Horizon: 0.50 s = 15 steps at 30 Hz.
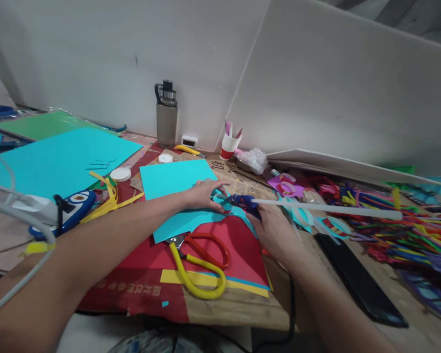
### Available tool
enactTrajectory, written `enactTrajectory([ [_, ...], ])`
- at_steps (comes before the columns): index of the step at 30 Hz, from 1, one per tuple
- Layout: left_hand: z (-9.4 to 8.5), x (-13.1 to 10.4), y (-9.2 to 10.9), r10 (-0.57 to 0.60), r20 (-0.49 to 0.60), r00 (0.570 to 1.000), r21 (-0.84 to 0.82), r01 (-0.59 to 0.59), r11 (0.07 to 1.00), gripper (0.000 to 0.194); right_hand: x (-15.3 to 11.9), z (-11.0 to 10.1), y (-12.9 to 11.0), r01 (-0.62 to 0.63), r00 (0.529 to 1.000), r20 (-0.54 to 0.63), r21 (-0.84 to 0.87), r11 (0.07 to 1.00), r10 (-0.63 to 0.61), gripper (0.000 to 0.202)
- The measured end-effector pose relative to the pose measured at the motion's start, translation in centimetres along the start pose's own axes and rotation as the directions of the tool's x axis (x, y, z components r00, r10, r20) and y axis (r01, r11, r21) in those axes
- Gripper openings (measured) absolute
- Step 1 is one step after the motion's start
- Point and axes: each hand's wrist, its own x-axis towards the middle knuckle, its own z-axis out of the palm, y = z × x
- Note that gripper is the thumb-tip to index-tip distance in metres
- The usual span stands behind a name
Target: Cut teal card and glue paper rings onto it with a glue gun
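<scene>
The right hand (275,230) is wrapped around a blue glue gun (244,201) with a long white glue stick (327,208) poking out its back. The tip points at a small blue paper piece (220,197), just past the red paper (220,250). The left hand (206,193) lies flat with fingers spread, pressing that piece down. Those fingers are right beside the tip, so hot glue could burn them. The scissors (198,264) lie on the red paper.
</scene>
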Motion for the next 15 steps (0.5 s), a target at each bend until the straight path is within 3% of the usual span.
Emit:
enactTrajectory([
  [15,-0.04,0.04,0.09,0.003,-0.002,1.0,0.019,-0.003,1.0,0.086,0.33,0.14,-0.79,0.058,0.998,-0.015,-0.089,0.994,-0.06,0.024],
])
